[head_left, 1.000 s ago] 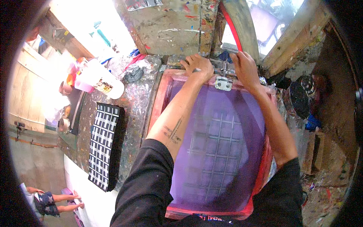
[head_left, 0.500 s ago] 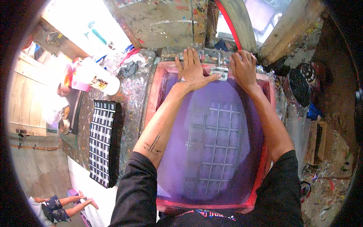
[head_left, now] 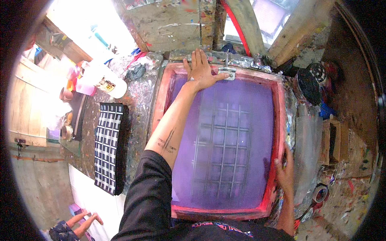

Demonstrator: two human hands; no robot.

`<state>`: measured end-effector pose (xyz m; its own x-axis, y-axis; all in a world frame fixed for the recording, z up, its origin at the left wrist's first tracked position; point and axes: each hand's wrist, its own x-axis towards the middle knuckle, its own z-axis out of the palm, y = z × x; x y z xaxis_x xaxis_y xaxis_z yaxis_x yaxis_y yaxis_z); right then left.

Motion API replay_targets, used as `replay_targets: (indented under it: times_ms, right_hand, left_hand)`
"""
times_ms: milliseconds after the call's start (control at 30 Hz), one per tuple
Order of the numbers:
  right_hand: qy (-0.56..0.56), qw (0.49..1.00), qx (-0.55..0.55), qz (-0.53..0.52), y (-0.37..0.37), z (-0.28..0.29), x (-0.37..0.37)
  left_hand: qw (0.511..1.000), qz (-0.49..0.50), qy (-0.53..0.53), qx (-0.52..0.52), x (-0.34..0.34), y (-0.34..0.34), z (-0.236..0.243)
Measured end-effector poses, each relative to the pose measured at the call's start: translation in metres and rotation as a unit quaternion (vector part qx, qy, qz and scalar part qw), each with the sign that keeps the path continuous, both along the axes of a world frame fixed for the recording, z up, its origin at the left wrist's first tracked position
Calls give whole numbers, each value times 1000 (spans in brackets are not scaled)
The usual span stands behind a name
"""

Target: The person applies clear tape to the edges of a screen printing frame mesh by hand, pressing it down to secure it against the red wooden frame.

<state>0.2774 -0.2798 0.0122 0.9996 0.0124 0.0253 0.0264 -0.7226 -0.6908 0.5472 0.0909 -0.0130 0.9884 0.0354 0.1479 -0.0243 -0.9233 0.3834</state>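
Note:
In front of me lies a screen-printing frame [head_left: 280, 120] with red-stained wooden edges. Its purple mesh [head_left: 225, 160] carries a grid of crossing lines. My left hand [head_left: 201, 73] rests on the far edge with fingers spread, its thumb reaching the metal hinge clamp [head_left: 228, 74]. By the frame's lower right edge is my right hand [head_left: 284, 172], fingers extended and apart along the outer side. I cannot make out any grip on the wood.
A stack of black-and-white checked cloth [head_left: 108, 148] lies left of the frame. Beyond it stand a white tub [head_left: 112, 83] and crumpled rags [head_left: 136, 71]. A black-crusted round container [head_left: 309, 86], a cardboard box [head_left: 332, 140] and a tape roll [head_left: 320, 193] are at right. A person's legs [head_left: 82, 221] show lower left.
My right hand has left the far edge near the clamp and come down to the frame's lower right side. My left hand stays at the far edge. The view has shifted slightly.

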Motion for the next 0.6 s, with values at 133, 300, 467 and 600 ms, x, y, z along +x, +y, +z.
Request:
replay_targets:
  times_ms: [133, 300, 467, 600]
  right_hand:
    - [-14, 997, -75, -27, 17, -6, -7]
    - [-262, 951, -128, 99, 92, 51, 112]
    - [-165, 968, -162, 95, 190, 55, 309]
    - [-26, 961, -232, 145, 209, 25, 377]
  left_hand:
    - [1000, 3, 2, 3, 3, -1, 2]
    - [999, 20, 44, 13, -1, -2, 11]
    - [996, 33, 75, 16, -1, -5, 21]
    - [994, 25, 107, 22, 2, -6, 25]
